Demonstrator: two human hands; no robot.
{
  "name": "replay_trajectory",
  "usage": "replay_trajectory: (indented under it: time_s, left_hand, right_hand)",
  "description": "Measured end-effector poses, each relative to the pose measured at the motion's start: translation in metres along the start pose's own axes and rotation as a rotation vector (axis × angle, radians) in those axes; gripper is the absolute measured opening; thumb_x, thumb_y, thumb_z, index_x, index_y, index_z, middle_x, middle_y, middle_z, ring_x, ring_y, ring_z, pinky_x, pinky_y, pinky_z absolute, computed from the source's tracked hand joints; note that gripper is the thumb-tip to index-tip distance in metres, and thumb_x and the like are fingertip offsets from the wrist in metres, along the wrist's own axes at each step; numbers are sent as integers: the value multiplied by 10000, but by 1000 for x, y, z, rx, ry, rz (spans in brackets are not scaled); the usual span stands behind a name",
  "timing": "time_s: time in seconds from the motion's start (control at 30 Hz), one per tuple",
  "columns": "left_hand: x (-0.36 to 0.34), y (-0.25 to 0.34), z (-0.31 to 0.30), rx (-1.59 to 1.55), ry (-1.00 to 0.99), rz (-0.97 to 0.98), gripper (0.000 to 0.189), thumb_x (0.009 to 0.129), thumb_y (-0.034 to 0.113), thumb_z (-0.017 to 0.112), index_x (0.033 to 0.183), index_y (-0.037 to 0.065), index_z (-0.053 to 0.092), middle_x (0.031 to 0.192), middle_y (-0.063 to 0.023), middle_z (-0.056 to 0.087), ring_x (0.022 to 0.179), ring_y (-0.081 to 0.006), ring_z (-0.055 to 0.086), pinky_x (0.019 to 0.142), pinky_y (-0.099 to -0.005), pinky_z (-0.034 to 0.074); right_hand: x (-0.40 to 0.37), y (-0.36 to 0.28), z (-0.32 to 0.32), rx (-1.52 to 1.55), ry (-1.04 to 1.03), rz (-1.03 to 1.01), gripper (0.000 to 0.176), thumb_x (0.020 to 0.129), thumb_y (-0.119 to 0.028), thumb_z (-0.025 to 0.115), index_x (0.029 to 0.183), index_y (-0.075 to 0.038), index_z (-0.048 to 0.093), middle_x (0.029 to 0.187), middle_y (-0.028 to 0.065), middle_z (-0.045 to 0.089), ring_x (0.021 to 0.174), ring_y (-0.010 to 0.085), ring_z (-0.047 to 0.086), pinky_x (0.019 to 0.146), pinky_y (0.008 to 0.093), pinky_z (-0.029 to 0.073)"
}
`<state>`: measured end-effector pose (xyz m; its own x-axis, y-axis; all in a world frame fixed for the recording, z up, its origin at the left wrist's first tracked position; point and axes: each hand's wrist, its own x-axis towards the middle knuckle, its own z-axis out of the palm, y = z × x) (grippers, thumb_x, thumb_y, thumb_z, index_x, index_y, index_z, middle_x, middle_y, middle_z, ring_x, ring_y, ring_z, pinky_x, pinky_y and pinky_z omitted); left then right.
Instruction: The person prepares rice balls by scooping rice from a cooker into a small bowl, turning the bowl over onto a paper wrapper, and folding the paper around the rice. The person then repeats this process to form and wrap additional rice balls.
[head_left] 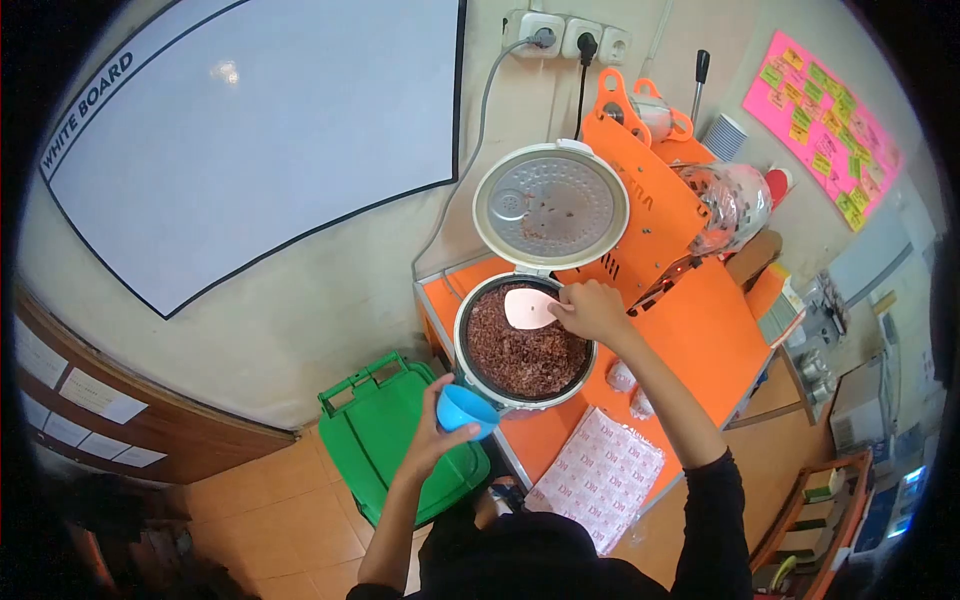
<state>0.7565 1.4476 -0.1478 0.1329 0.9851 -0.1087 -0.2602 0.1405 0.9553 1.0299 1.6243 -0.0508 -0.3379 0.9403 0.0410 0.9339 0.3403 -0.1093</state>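
Observation:
My right hand (592, 308) is closed around the handle of a pale pink rice paddle (528, 309), whose blade lies over the reddish-brown rice (515, 355). The rice fills much of the dark inner pot of a white rice cooker (462, 372). Behind the pot its lid (550, 205) stands raised, with a few grains stuck on the inner plate. In my left hand (432, 425) is a small blue bowl (466, 408), tilted and held by its side just off the cooker's front left rim.
Printed paper sheets (600, 475) lie on the orange table (700, 345), near two small wrapped bundles (621, 377). An orange machine (645, 190) stands behind the cooker's right side. A green lidded bin (375, 425) is on the floor at left. Power cords (478, 125) hang from wall sockets.

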Motion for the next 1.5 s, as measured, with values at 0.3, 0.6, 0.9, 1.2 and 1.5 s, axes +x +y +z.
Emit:
replay_trajectory:
  time_s: [0.3,0.6,0.9,1.2,1.5]
  left_hand:
    - [-16,-30,15,15,-154,-224,1182,711,314,863,1549,24,81,1442,-221,375,1265,-297,470,1066,-406,383]
    - [-12,-45,39,-32,-240,-256,1252,712,353,866,1528,-39,1,1376,-197,458,1201,-240,521,980,-358,458]
    - [-10,-53,57,121,-148,-35,1177,734,198,865,1510,-87,27,1326,-133,492,1189,-196,527,964,-328,472]
    - [-7,-75,43,137,-159,-50,1271,705,351,876,1505,-89,-9,1395,-229,432,1220,-257,516,906,-314,501]
    - [-9,-45,52,66,-186,-179,1290,709,356,871,1493,-107,-42,1354,-208,464,1163,-237,543,873,-312,515]
  right_hand:
    - [24,12,13,-539,291,-592,248,756,-170,640,929,4,611,757,106,668,677,262,659,700,353,487]
    - [75,12,24,-407,77,-566,247,801,-300,611,771,-58,656,647,142,650,605,322,658,565,463,494]
    - [45,19,12,-245,-3,-488,306,851,-381,594,738,-112,689,603,151,628,586,340,649,533,473,497]
    - [-7,17,11,-602,434,-739,143,825,-184,607,731,-84,565,613,29,562,561,203,610,548,338,477]
    - [42,36,40,-339,238,-418,210,833,-270,610,748,-82,644,600,101,619,543,277,639,476,412,481]
